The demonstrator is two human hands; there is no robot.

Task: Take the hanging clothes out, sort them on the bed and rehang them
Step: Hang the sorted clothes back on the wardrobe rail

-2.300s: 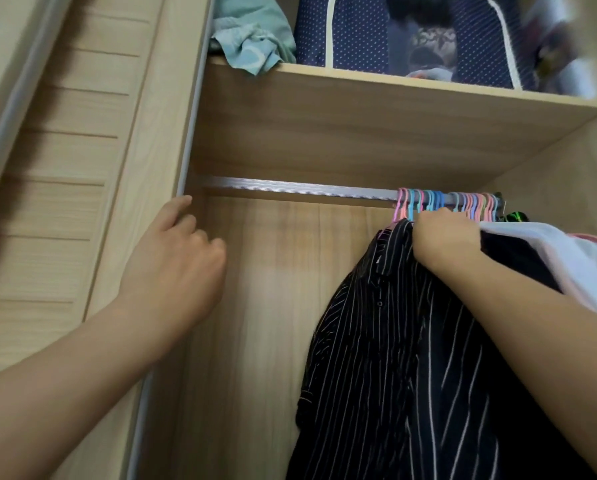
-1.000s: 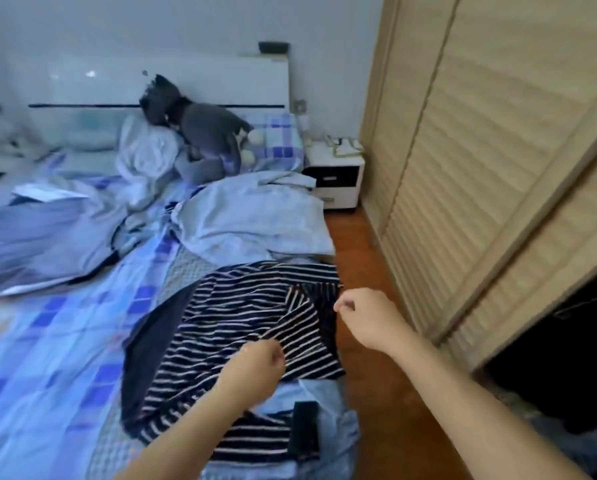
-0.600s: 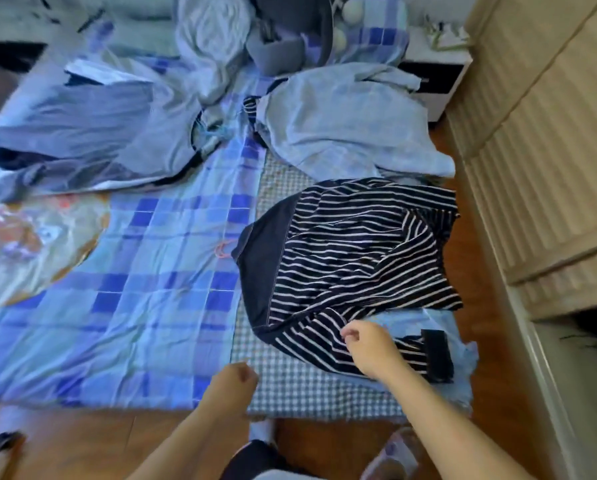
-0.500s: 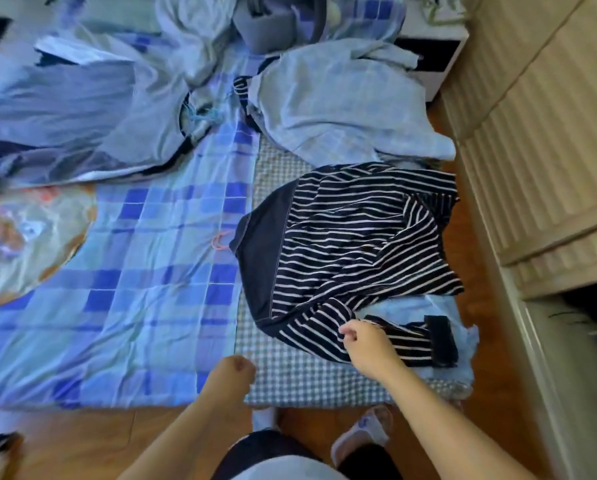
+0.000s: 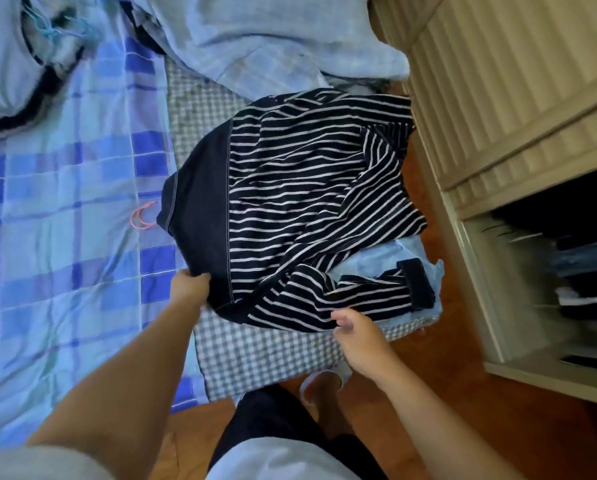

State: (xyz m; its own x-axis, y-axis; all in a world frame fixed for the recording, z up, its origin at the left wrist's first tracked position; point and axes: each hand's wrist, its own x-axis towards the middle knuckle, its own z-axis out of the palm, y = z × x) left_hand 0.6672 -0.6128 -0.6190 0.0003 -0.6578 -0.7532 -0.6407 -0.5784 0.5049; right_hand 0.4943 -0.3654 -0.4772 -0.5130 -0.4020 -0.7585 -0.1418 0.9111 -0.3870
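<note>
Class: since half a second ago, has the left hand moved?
Yes. The left hand has gone from the checked sheet up onto the striped shirt's dark edge.

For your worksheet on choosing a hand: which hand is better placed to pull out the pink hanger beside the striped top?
Probably the left hand: it grips the striped top at its dark end, nearest the pink hanger. The right hand is farther away.

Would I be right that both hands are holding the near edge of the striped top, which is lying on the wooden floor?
Not quite: the head view shows the striped top lying on the bed, not the floor. The left hand and right hand do hold its near edge.
</note>
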